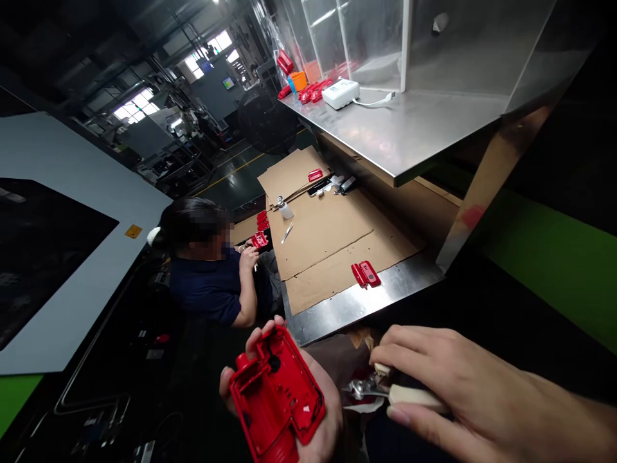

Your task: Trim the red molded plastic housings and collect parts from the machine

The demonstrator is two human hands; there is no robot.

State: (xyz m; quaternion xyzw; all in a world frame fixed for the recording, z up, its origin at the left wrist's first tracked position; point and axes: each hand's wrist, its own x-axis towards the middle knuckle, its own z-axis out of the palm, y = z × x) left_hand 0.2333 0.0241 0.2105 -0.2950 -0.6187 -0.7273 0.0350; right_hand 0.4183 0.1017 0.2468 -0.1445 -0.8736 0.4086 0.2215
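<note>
The left hand [308, 418] cups a red plastic housing [277, 399] from below at the near edge of the view, hollow side up, fingers curled round its far and left edges. The housing's long axis runs from the near left to the far right, so its far end tilts toward the counter [366, 302]. The right hand [463, 392] lies just to the right of it, closed over a small cutter with pale handles [414, 397], whose metal nose [359, 388] points left at the housing's right edge; nose and housing are close but apart, as far as can be seen. The right hand is thus the one nearer the tool, the left the one bearing the part. On the counter beyond, sheets of cardboard [328, 238] carry another small red part [366, 274] near the front edge, well apart from both hands. Farther off, to the left, a seated person in a dark shirt [212, 283] holds a red piece [259, 240] in their own hands. Above, a steel shelf [409, 128] bears a white box [340, 93] and more red parts [313, 90].
</note>
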